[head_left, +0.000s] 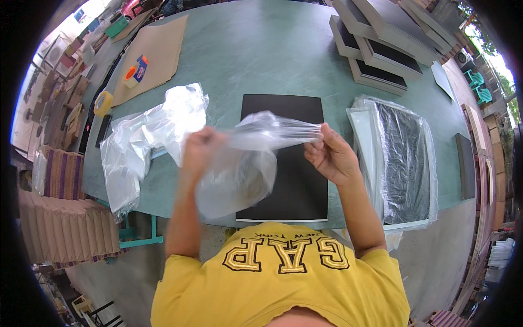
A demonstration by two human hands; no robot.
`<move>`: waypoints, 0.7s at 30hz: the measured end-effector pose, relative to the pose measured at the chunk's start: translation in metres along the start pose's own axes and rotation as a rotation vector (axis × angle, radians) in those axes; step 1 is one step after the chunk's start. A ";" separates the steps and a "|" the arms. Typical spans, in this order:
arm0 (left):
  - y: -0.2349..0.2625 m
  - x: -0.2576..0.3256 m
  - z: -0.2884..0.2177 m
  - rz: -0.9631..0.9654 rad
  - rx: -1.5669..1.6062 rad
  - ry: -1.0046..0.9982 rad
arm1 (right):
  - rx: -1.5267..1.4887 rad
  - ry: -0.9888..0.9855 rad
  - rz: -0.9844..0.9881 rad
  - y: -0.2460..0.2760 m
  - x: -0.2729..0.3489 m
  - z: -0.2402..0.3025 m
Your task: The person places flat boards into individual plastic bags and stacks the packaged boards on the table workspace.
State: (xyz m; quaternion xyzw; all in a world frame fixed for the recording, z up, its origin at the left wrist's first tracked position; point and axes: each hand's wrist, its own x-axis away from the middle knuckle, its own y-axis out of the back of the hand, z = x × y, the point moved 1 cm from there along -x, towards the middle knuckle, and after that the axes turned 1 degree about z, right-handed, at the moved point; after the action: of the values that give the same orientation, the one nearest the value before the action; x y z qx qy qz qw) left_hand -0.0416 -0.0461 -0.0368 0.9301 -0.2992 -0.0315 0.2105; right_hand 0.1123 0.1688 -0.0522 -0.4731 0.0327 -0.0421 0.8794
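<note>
At the near edge of the green table (272, 49): flat black rectangular panel (299, 185), partly hidden behind a clear plastic bag (239, 169) held above it. Right hand (333, 155): thumb and fingers pinched on the bag's gathered end. Left hand (200, 148): closed on the other side, finger placement too blurred to tell. Toward right edge: clear plastic sleeves (408, 163), dark flat content inside. Left edge: crumpled clear film (177, 117), folds lost in glare. Far-right corner: black-and-grey slabs (389, 53), cut off.

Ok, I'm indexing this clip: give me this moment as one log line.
left hand: blurred, gripping clear plastic | right hand: pinching clear plastic | plastic: stretched between hands | beneath: black panel on green table
</note>
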 end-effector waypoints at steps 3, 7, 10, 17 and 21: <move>0.046 -0.010 -0.009 -0.642 -0.074 -0.288 | 0.251 -0.049 -0.163 -0.015 -0.002 0.002; -0.030 0.020 -0.072 0.031 -0.116 -0.678 | 0.716 0.361 -0.083 -0.057 -0.022 0.012; -0.051 0.026 -0.070 0.421 -0.163 -0.526 | 0.749 0.780 -0.025 -0.110 -0.018 0.052; -0.027 0.006 -0.071 0.383 0.423 -0.209 | 0.503 -0.078 -0.136 -0.048 -0.038 0.042; -0.016 0.001 -0.082 0.389 0.783 -0.139 | 0.333 -0.314 0.020 -0.045 -0.028 0.017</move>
State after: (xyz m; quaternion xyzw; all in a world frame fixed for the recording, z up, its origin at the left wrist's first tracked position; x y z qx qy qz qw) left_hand -0.0169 -0.0044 0.0313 0.8618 -0.4715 0.0622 -0.1762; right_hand 0.0844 0.1614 -0.0052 -0.3219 -0.1072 0.0358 0.9400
